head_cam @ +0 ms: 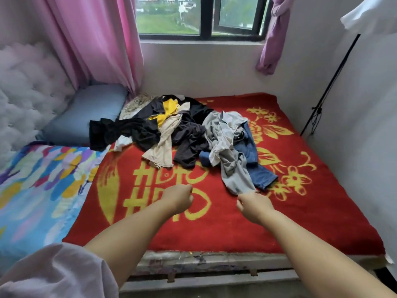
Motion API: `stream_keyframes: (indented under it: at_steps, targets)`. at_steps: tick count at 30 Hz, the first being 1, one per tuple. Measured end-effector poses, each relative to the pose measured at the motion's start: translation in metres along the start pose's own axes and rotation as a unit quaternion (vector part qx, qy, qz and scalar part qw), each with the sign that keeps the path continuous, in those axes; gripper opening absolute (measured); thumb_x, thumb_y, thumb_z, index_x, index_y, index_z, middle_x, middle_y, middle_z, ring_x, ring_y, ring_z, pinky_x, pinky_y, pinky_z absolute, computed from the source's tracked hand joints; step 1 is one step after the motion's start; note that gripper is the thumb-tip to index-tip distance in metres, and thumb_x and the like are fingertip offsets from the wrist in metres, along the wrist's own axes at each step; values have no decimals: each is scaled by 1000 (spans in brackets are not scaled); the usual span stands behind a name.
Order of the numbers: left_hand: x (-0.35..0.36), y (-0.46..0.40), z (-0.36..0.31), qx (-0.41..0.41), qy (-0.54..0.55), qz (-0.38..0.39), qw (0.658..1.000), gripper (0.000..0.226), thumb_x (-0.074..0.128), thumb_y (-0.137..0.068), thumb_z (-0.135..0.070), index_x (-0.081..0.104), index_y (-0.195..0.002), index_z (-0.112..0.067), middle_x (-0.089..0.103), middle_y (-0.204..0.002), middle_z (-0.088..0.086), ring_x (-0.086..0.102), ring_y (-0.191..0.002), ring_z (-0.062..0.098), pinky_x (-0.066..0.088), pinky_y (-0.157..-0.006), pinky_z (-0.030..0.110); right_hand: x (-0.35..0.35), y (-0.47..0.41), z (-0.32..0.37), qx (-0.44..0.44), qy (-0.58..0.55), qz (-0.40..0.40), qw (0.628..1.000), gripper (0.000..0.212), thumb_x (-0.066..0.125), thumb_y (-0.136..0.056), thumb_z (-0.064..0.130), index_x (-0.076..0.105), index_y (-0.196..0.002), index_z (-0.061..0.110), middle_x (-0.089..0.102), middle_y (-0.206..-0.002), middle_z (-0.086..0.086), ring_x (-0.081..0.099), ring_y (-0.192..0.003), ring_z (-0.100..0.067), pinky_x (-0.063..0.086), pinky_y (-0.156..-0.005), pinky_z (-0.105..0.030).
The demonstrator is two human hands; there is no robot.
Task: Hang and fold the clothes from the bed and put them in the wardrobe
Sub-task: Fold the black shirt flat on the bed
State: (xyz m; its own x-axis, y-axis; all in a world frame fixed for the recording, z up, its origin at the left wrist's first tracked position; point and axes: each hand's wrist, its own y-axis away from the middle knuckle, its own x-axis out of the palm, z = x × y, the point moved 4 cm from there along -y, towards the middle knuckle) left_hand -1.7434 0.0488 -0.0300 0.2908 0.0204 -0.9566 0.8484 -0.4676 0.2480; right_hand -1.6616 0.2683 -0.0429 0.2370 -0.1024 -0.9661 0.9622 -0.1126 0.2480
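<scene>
Both hands (214, 200) curled, nr clothes (182, 134).

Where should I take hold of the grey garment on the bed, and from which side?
Grip the grey garment at its near end, the narrow tail trailing toward the bed's front edge, coming from the front. That end lies flat on the red blanket, clear of the pile, just beyond the right hand; farther back it tangles with the jeans.
</scene>
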Motion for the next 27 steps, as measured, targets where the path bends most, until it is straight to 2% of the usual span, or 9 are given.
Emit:
stream_keyframes:
  at_steps: [4, 7, 12, 15, 16, 18, 22, 25, 27]
  targets:
    - [26, -53, 2, 8, 9, 35, 999, 31, 38, -95, -25, 55, -119, -13, 63, -112, 7, 60, -95, 28, 45, -67, 32, 15, -67, -16, 4, 7, 35, 999, 28, 35, -99, 32, 58, -94, 17, 64, -103, -4, 60, -95, -26, 38, -66, -30]
    - [42, -96, 17, -5, 20, 62, 998, 33, 37, -95, -25, 54, -121, -14, 64, -112, 6, 60, -96, 27, 45, -67, 32, 26, -126, -16, -19, -3, 56, 998, 31, 34, -99, 31, 60, -101, 13, 65, -104, -7, 60, -95, -28, 38, -66, -31]
    - [66, -170, 57, -60, 59, 99, 992, 33, 36, -97, -24, 53, -124, -17, 64, -111, 5, 56, -83, 23, 39, -59, 31, 58, -217, -9, -64, -21, 109, 992, 24, 34, -100, 28, 46, -81, 16, 58, -86, -5, 50, -78, -25, 33, -60, -30]
    - [96, -205, 74, -70, 63, 127, 987, 34, 37, -97, -23, 51, -128, -17, 64, -111, 4, 53, -78, 20, 35, -53, 30, 90, -266, -6, -77, -34, 145, 986, 30, 35, -98, 24, 37, -69, 19, 47, -72, 4, 49, -79, -23, 33, -57, -30]
    - [109, -218, 79, -68, 60, 141, 986, 36, 37, -97, -22, 49, -130, -17, 63, -114, 4, 55, -83, 21, 38, -55, 30, 103, -283, -4, -77, -44, 150, 985, 28, 35, -98, 24, 41, -72, 18, 51, -77, 2, 53, -83, -25, 34, -58, -30]
    - [135, -248, 91, -62, 49, 165, 983, 39, 36, -97, -20, 45, -135, -17, 62, -118, 5, 59, -96, 24, 45, -63, 33, 133, -319, 1, -74, -52, 157, 983, 23, 36, -98, 25, 55, -92, 14, 59, -98, -5, 57, -96, -28, 40, -67, -32]
    - [185, -319, 123, -73, 50, 170, 981, 44, 38, -95, -18, 37, -139, -16, 55, -127, 7, 55, -110, 28, 48, -77, 38, 205, -379, 16, -33, -89, 154, 983, 32, 38, -98, 30, 56, -119, 14, 51, -118, -9, 51, -109, -31, 45, -84, -39]
    - [213, -375, 144, -49, -12, 103, 993, 60, 44, -93, -20, 21, -149, -19, 38, -141, 10, 41, -125, 29, 41, -93, 41, 254, -411, 23, -40, -74, 89, 993, 40, 43, -97, 36, 50, -133, 21, 43, -137, -6, 38, -128, -27, 34, -101, -40]
    - [228, -408, 156, -17, -55, 65, 996, 70, 45, -92, -20, 10, -152, -21, 19, -154, 12, 22, -141, 29, 30, -107, 42, 277, -420, 21, -75, -69, 48, 994, 42, 49, -94, 37, 51, -134, 24, 40, -145, -6, 35, -135, -24, 23, -111, -44]
